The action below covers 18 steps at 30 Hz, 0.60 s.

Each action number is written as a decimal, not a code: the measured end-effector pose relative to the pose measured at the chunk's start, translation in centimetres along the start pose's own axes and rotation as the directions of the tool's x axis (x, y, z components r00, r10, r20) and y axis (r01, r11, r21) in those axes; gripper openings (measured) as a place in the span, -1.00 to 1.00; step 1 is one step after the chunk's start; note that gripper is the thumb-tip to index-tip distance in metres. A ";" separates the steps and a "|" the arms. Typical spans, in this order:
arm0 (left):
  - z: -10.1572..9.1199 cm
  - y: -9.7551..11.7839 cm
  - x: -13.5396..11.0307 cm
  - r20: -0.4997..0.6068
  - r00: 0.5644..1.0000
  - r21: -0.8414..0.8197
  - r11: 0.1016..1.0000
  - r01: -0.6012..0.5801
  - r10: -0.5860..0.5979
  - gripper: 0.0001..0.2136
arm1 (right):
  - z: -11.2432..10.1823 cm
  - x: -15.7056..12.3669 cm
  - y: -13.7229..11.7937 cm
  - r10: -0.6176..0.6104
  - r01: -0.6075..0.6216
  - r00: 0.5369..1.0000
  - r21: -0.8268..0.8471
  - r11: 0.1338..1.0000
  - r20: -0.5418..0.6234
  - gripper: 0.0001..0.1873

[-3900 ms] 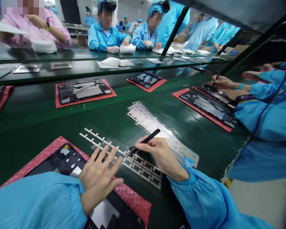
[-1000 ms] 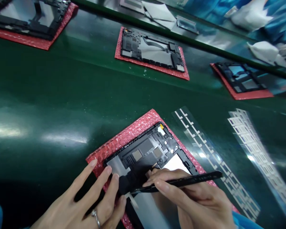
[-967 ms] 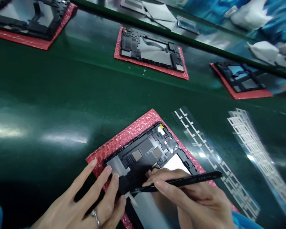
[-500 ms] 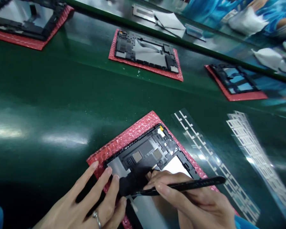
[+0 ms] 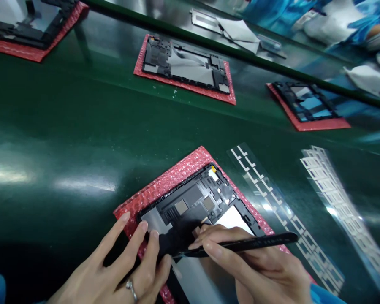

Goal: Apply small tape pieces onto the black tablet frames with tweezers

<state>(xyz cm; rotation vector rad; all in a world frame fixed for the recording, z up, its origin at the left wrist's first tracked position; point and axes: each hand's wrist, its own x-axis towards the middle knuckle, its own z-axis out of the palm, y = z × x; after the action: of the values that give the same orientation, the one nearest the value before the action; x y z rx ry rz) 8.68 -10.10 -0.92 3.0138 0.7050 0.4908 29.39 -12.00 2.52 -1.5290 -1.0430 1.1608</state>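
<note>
An opened tablet body (image 5: 196, 192), dark with grey and silvery parts, lies on a pink bubble-wrap pouch (image 5: 164, 177) in front of me. My left hand (image 5: 126, 261), a ring on one finger, rests its outstretched fingers along the tablet's near left edge and the pouch. In my right hand (image 5: 256, 261), a pair of black tweezers (image 5: 259, 243) is gripped like a pen. Their tips point left, down at a dark area of the tablet beside my left fingers. Shadow and fingers hide what the tips touch.
To the right lie a clear sheet of white L-shaped stickers (image 5: 269, 192) and a stack of similar sheets (image 5: 338, 198). Further off, another tablet body (image 5: 190, 65) sits on pink wrap, with one more on either side. Beyond a green rail (image 5: 177, 36), blue-sleeved people are partly visible.
The far tablets on pink wrap have shifted left, while the papers beyond the rail appear further right. Both hands and the near tablet have stayed almost in place.
</note>
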 end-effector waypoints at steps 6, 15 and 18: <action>-0.1 0.2 0.2 0.030 1.000 0.011 1.000 0.004 -0.004 -0.53 | -0.9 -0.1 0.0 0.034 -0.033 0.999 0.038 0.999 -0.032 -0.88; -0.5 0.9 0.5 0.098 0.995 0.034 0.999 0.021 -0.025 -0.53 | -1.6 -0.1 -0.1 0.153 -0.166 0.985 0.193 0.967 0.079 -0.88; -0.7 0.6 0.6 0.088 0.994 -0.021 0.998 0.065 -0.063 -0.62 | -1.2 -0.2 0.0 0.136 -0.154 0.985 0.180 0.972 0.106 -0.88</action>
<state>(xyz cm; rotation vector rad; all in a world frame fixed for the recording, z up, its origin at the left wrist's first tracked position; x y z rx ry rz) 9.26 -10.40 -0.06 2.9588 0.7811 0.3603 30.56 -12.38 2.72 -1.4314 -0.8654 1.4030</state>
